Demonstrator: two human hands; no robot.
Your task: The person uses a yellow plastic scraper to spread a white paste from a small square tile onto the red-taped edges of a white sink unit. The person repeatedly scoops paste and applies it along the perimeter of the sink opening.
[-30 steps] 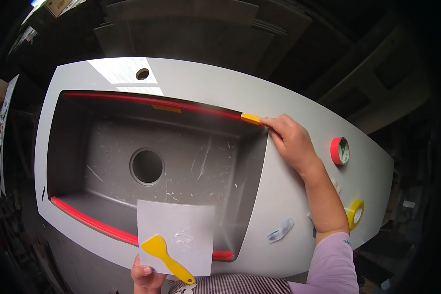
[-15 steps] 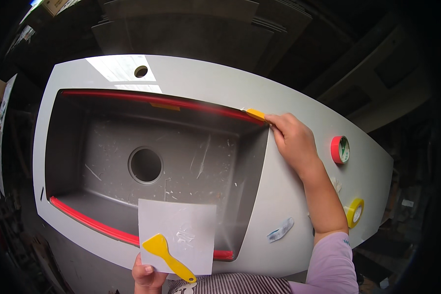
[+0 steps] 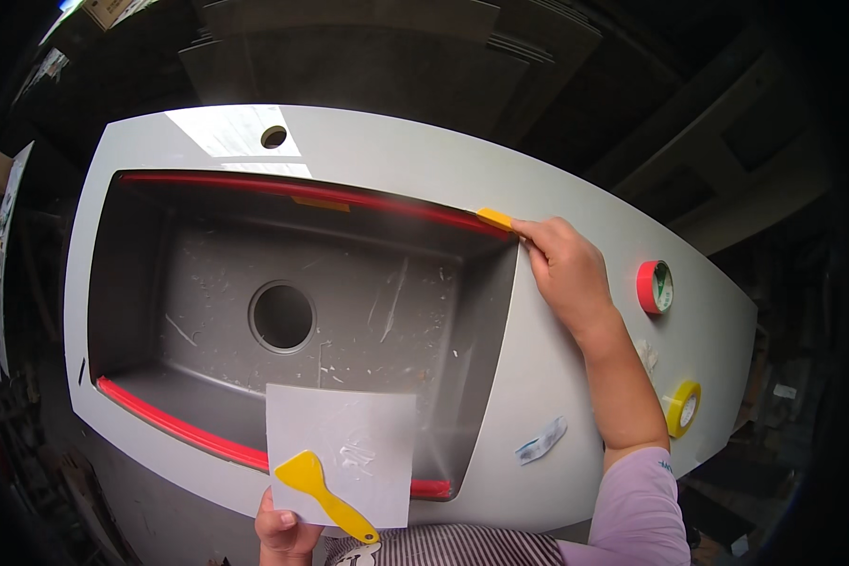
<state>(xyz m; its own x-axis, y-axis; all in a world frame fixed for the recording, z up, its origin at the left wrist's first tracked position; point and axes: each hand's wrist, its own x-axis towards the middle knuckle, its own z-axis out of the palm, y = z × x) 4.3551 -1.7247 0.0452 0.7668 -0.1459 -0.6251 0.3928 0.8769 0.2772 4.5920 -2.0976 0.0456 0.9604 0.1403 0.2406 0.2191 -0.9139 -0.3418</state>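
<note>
A grey sink (image 3: 557,377) with a round drain hole (image 3: 282,316) fills the view. Red tape (image 3: 302,191) runs along its far inner edge, and another red strip (image 3: 184,429) lines the near edge. My right hand (image 3: 566,274) rests on the rim at the basin's far right corner, fingertips pinching a small yellow piece (image 3: 495,219) at the end of the far tape. My left hand (image 3: 288,528) at the bottom holds a square grey board (image 3: 368,443) smeared with clear paste, a yellow scraper (image 3: 323,495) lying on it.
On the flat right part of the sink stand a red tape roll (image 3: 655,286) and a yellow tape roll (image 3: 682,407). A crumpled scrap (image 3: 541,441) lies near the front. A small tap hole (image 3: 274,137) is in the far rim. Dark clutter surrounds the sink.
My right hand has stayed at the far right corner of the basin with the yellow piece. The board and scraper in my left hand have barely shifted.
</note>
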